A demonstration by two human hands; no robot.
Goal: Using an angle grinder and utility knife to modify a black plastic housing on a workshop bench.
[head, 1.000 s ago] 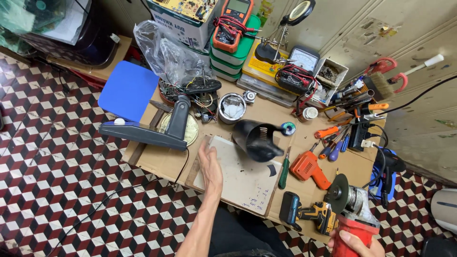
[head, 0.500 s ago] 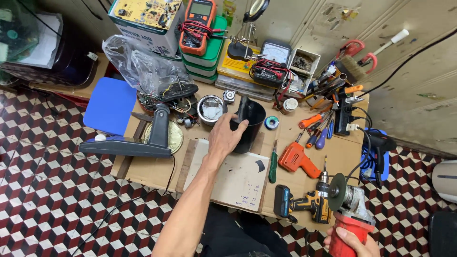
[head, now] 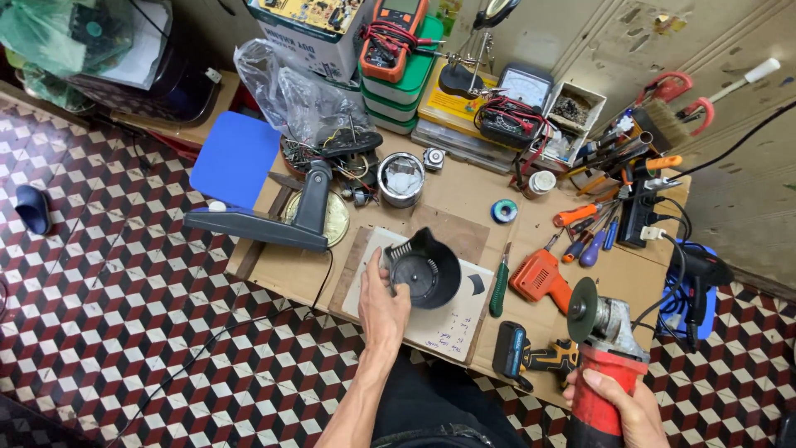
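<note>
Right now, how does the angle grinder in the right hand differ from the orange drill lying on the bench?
The angle grinder has a red body and a dark disc; the orange drill is orange all over. The grinder is gripped by the right hand at the bench edge, while the drill lies untouched on the cardboard. The grinder looks bulkier than the drill. Both are handheld power tools.

At the table's far edge stands a white cardboard box [head: 319,29] with a colourful printed top. Beside it an orange multimeter [head: 396,25] with a dark screen rests on stacked green-lidded containers [head: 396,83]. A yellow flat package [head: 452,104] lies right of them.
</note>
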